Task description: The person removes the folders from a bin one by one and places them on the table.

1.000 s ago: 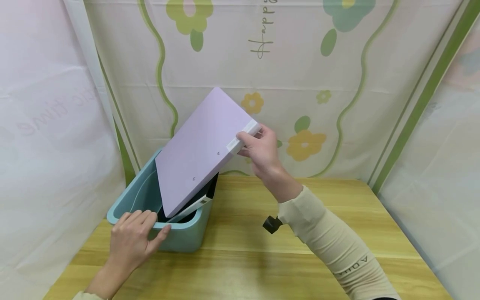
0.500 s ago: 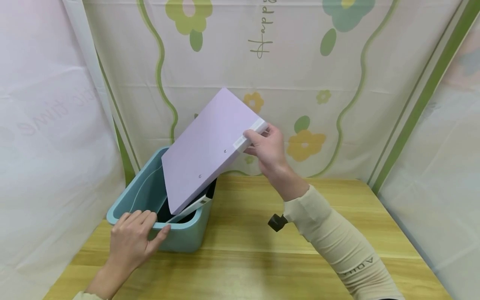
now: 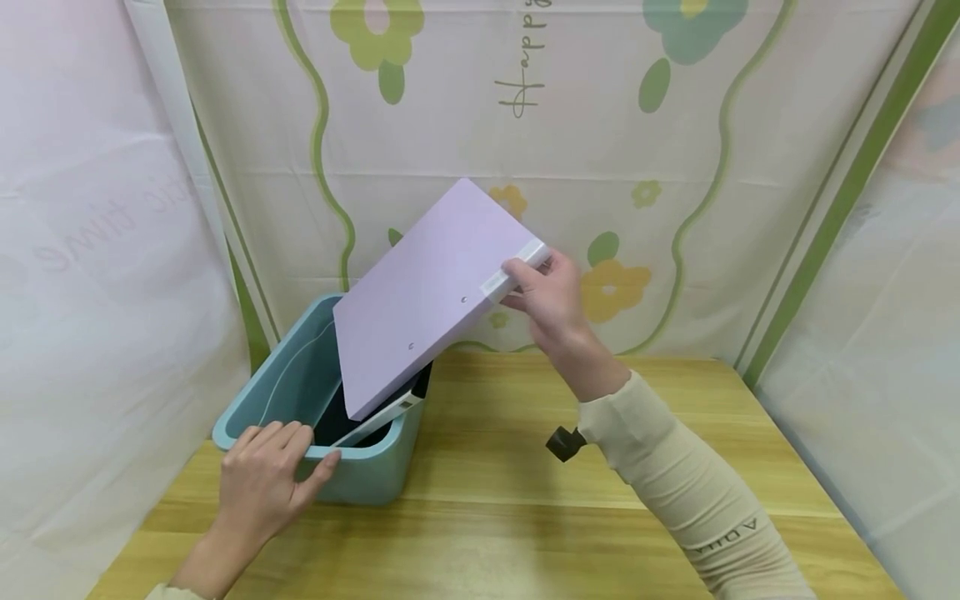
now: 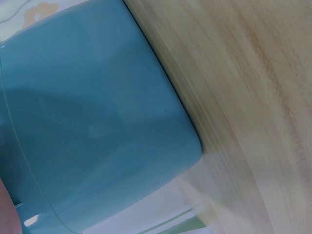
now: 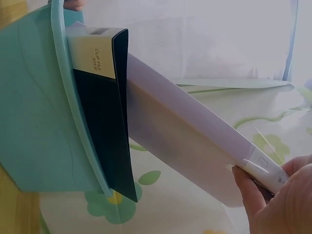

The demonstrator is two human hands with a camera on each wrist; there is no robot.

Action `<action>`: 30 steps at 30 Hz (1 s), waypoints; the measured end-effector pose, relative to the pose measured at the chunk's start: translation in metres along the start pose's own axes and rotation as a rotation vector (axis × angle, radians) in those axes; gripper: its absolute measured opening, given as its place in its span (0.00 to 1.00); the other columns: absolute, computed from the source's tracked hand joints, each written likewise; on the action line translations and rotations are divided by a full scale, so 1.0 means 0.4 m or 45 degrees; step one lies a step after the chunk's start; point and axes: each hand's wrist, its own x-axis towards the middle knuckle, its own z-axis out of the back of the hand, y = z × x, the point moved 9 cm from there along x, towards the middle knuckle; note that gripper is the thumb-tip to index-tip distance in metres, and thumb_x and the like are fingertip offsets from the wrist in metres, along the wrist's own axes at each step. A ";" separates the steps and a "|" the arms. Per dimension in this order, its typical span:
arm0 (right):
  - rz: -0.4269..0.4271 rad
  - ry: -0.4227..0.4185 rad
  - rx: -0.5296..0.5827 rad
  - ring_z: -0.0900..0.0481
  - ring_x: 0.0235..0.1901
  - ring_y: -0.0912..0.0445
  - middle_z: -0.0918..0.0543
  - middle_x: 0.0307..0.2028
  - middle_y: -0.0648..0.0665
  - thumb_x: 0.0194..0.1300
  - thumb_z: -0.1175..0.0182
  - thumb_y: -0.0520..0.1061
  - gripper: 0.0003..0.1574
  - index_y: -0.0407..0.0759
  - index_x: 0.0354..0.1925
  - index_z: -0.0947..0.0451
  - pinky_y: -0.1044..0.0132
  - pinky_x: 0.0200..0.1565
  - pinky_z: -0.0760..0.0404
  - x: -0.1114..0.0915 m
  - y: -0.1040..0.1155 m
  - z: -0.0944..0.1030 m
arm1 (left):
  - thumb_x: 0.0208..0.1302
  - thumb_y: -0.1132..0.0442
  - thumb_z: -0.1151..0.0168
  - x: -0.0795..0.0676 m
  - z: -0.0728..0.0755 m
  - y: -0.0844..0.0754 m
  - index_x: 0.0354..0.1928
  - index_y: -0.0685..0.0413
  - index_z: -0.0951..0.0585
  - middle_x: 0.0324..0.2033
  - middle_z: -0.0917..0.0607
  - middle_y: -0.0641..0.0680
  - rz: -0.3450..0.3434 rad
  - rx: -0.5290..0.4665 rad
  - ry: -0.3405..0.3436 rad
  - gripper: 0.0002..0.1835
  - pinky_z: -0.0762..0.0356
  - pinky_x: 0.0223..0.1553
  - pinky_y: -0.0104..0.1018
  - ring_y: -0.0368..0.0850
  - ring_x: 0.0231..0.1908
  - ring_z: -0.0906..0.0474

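Observation:
My right hand [image 3: 551, 296] pinches the white-labelled spine of a lilac file folder [image 3: 427, 287], thumb on top and fingers beneath. The folder slants over a blue plastic bin [image 3: 367, 479], its lower corner inside the opening. Under it a black clip file [image 5: 100, 112] with a white label on its spine leans in the bin, its end sticking out past the rim in the right wrist view. My left hand [image 3: 266, 475] grips the bin's near rim, fingers over the edge and thumb along the outside. The left wrist view is mostly filled by the bin's side wall [image 4: 97, 112].
The bin stands on the left part of a wooden table [image 3: 637, 517]. A flower-printed curtain [image 3: 570, 158] hangs right behind the table, and white curtains [image 3: 97, 275] close off both sides. A small black device [image 3: 565, 443] hangs at the right wrist.
My right hand has drawn the lilac folder a little to the right, and its lower corner has risen slightly from the bin. The left hand has stayed on the rim.

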 end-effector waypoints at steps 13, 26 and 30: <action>-0.033 -0.062 0.022 0.14 0.48 0.42 0.20 0.56 0.33 0.65 0.41 0.31 0.26 0.31 0.62 0.26 0.50 0.44 0.14 0.014 0.014 0.031 | 0.74 0.33 0.58 0.003 0.000 -0.003 0.21 0.50 0.33 0.17 0.34 0.45 -0.004 -0.004 -0.011 0.32 0.39 0.25 0.41 0.45 0.20 0.36; -0.061 -0.090 0.089 0.12 0.42 0.46 0.19 0.53 0.33 0.65 0.40 0.31 0.25 0.31 0.61 0.24 0.51 0.43 0.13 0.025 0.019 0.061 | 0.74 0.33 0.58 0.001 -0.001 -0.002 0.21 0.50 0.33 0.17 0.34 0.45 -0.007 0.000 -0.007 0.32 0.38 0.25 0.41 0.44 0.19 0.37; -0.070 -0.092 0.066 0.12 0.43 0.47 0.19 0.53 0.34 0.66 0.39 0.32 0.25 0.32 0.61 0.24 0.54 0.41 0.13 0.025 0.026 0.071 | 0.74 0.33 0.58 0.001 -0.001 -0.001 0.21 0.50 0.32 0.17 0.33 0.45 -0.005 0.003 -0.003 0.32 0.37 0.25 0.42 0.45 0.20 0.36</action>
